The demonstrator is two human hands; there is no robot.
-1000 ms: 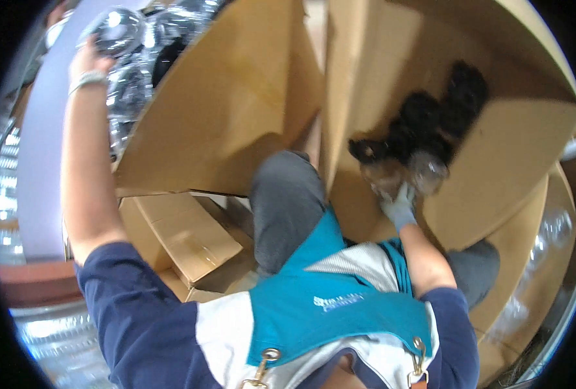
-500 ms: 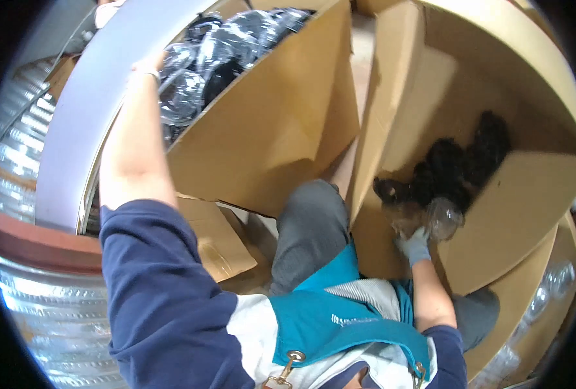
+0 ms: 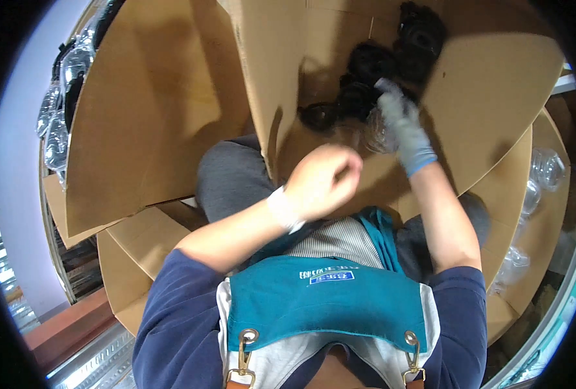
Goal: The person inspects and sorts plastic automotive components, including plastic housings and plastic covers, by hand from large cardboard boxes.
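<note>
My right hand, in a pale grey-blue glove, reaches into the cardboard box on the right with its fingers stretched out. Beneath its palm side lies a clear plastic rounded piece; whether the two touch is unclear. Several black rounded items lie along the box bottom, just beyond the fingertips. My bare left hand, with a white band at the wrist, hovers over the near edge of this box. Its fingers look bent but are smeared by motion, and I see nothing held there.
Another cardboard box, its tall panel facing me, stands at the left with plastic-wrapped black items behind it. Clear plastic pieces sit in a carton at the far right. A smaller open carton is beside my left knee.
My left hand has come from the wrapped items at the upper left to the right box. My right hand has moved farther into that box. The view has turned to the right.
</note>
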